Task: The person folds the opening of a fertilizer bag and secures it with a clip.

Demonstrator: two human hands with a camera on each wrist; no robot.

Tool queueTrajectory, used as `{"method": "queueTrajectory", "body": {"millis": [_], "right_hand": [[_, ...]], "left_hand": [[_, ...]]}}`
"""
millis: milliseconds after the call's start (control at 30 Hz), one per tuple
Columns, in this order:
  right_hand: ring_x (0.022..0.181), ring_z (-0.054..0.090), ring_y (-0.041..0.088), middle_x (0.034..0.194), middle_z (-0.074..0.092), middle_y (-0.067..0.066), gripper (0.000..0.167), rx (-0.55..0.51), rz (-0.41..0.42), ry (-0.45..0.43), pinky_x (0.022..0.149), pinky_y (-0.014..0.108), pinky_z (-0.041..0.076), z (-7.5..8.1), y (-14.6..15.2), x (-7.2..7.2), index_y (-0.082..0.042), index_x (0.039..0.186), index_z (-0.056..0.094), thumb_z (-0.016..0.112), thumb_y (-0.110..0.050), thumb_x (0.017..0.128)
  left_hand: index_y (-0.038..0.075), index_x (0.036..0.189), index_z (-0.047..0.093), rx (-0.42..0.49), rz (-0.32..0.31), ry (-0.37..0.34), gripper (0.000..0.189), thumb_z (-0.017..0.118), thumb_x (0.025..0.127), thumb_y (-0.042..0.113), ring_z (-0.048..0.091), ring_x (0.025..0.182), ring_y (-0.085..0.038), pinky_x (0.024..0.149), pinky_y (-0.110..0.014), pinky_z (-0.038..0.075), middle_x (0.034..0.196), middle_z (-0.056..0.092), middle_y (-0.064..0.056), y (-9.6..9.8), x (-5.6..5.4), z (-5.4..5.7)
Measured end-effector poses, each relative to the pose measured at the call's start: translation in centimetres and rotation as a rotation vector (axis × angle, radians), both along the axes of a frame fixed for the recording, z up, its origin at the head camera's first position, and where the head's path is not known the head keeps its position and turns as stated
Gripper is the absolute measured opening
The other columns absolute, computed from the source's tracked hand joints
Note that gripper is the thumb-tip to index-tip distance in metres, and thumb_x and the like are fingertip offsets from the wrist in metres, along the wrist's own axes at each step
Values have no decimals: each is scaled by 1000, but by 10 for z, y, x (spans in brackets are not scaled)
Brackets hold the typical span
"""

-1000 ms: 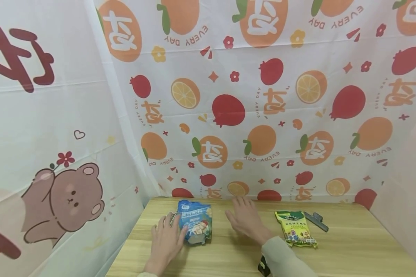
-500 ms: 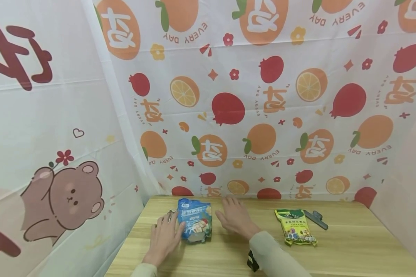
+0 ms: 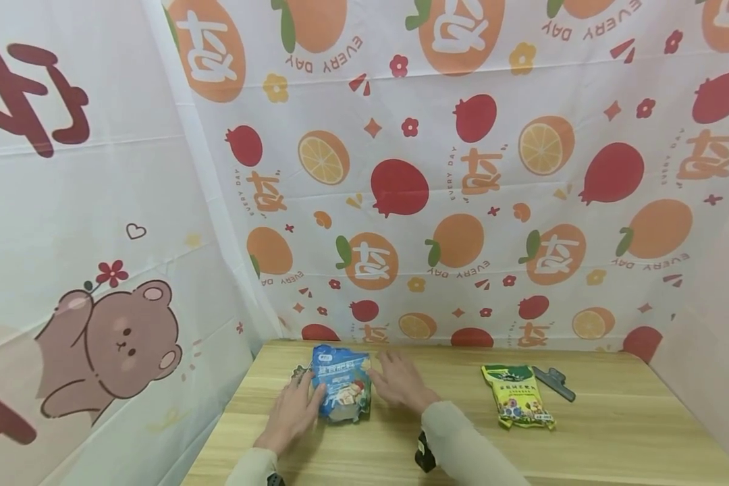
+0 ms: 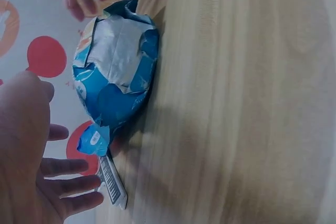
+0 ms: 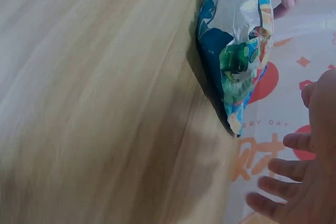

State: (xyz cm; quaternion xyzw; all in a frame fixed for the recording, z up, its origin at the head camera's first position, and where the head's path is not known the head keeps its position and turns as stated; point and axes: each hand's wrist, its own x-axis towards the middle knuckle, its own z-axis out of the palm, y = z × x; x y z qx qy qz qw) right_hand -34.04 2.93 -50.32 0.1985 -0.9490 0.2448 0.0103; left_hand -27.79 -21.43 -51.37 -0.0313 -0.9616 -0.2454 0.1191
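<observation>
A blue printed bag point(image 3: 341, 386) with Chinese lettering lies on the wooden table, its silvery crumpled end point(image 4: 116, 51) facing the person. My left hand point(image 3: 293, 410) hovers just left of it, fingers extended and apart from the bag in the left wrist view. On the other side is my right hand point(image 3: 401, 381), its fingers spread; the right wrist view shows a gap between this hand point(image 5: 299, 177) and the bag. Neither hand holds anything. Partly hidden beyond the left fingers lies a small flat item with a dark ridged pattern point(image 4: 112, 181), whose kind I cannot make out.
A yellow and green packet point(image 3: 518, 398) lies on the right half of the wooden table point(image 3: 619, 432). Beside it is a grey clip point(image 3: 554, 383) with a long bar. Fruit-printed cloth point(image 3: 462, 270) hangs along the back edge, and a bear-printed cloth point(image 3: 219, 378) on the left.
My right hand has moved left, closer to the blue bag. The left hand has stayed near the bag's left side with little shift. The bag lies about where it was.
</observation>
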Motion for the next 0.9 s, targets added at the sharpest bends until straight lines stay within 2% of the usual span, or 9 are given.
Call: {"method": "queueTrajectory", "body": {"millis": [133,267,567,733,900], "right_hand": [[148,39,40,157,45,19,65,-158,5,-126,120,60,32,-3,-5,-1,-6,151,43,40,-52,106],[145,42,42,154,49,20,63,-242,12,-185,118,61,33,-3,-9,0,-3,150,44,44,-48,106],[139,49,44,147,53,26,57,-342,-18,-284,113,62,39,-9,-20,-2,0,147,46,49,-40,106],[133,54,43,141,58,25,57,-385,-4,-326,108,60,45,-19,-26,-3,2,144,48,50,-39,105],[138,49,44,146,54,24,60,-424,-30,-386,112,62,40,-22,-25,-8,2,145,47,50,-42,105]], "left_hand": [[0,140,52,39,4,-30,51,44,108,39,57,123,-54,105,-65,44,139,57,-33,-1,-3,0],[0,142,51,33,0,-58,53,44,108,40,58,121,-54,104,-65,45,136,59,-33,0,-6,-2],[-4,142,49,79,-10,-88,59,41,108,44,55,126,-54,107,-64,43,141,55,-34,7,-13,-4],[-4,136,52,83,-10,-108,55,43,108,43,61,118,-52,103,-62,48,133,61,-35,7,-14,-9],[-5,136,52,163,-5,-134,54,41,108,41,59,122,-52,104,-62,46,134,60,-34,8,-23,-6]]}}
